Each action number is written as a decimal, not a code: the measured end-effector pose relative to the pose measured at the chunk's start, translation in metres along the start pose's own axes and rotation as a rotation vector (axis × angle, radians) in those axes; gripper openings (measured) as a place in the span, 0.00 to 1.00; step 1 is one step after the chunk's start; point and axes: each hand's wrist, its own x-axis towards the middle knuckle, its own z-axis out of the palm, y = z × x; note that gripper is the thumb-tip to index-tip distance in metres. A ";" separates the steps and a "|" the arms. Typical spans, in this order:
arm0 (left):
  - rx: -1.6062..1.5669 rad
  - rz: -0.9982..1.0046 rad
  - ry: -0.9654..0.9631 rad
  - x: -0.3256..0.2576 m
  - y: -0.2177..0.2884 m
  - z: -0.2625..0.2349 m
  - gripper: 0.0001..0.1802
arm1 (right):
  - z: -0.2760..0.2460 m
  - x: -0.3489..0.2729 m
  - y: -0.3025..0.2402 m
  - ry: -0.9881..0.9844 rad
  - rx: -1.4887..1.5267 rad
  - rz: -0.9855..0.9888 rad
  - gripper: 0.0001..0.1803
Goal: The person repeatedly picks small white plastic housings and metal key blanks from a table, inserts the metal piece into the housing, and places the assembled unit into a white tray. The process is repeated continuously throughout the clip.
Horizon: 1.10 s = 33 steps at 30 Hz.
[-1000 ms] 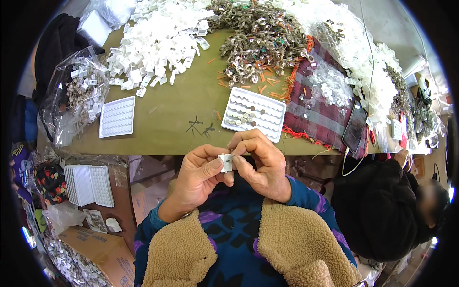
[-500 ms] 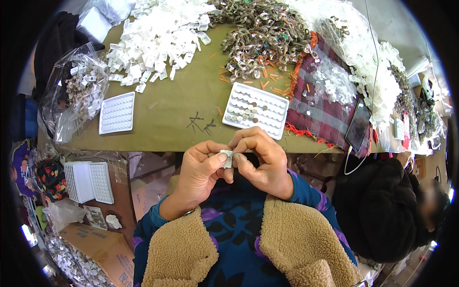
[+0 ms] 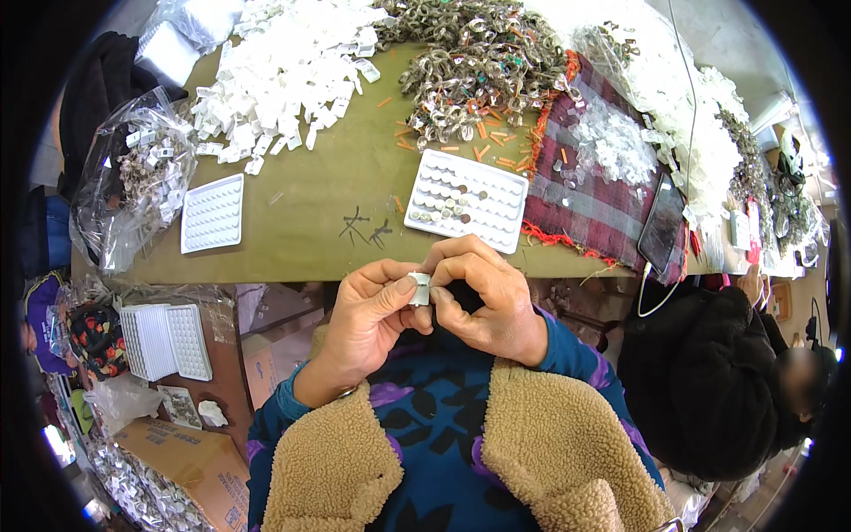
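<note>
Between the fingertips of both hands, just off the table's near edge, is a small white plastic piece (image 3: 419,289). My left hand (image 3: 377,306) pinches it with thumb and fingers. My right hand (image 3: 483,297) has its thumb and forefinger closed at the piece's right side; whether something tiny is in them is hidden. Beyond the hands lies a white tray (image 3: 487,229) with rows of round hollows, some filled with small round pieces, a few of them brown. A second white tray (image 3: 213,213) sits further left.
White plastic pieces (image 3: 292,71) are heaped at the back, beside a pile of grey-brown looped parts (image 3: 479,62) with orange strips. Plaid cloth (image 3: 576,191) at right carries clear bits and a phone (image 3: 662,226). Stacked trays (image 3: 164,341) stand lower left. A person in black (image 3: 700,381) is at right.
The white piece has turned slightly in my fingers, showing a dark slot on its face. My hands stay nearly in place. The whole view has shifted a little.
</note>
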 end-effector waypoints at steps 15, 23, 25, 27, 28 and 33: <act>0.095 -0.013 0.075 0.008 -0.002 0.001 0.11 | 0.001 -0.004 0.009 -0.028 -0.023 0.020 0.09; 0.075 -0.082 -0.027 0.037 0.012 0.028 0.13 | -0.023 -0.004 0.015 0.220 0.008 0.100 0.07; 0.098 -0.115 -0.053 0.050 0.016 0.041 0.14 | -0.031 -0.001 0.019 0.318 0.095 0.143 0.06; 0.117 -0.124 -0.059 0.065 0.016 0.056 0.13 | -0.039 0.004 0.025 0.420 0.245 0.178 0.04; 0.124 -0.128 -0.057 0.073 0.015 0.064 0.13 | -0.043 0.007 0.028 0.478 0.294 0.176 0.04; 0.106 -0.176 -0.117 0.112 0.006 0.095 0.12 | -0.086 0.005 0.036 0.671 0.413 0.177 0.04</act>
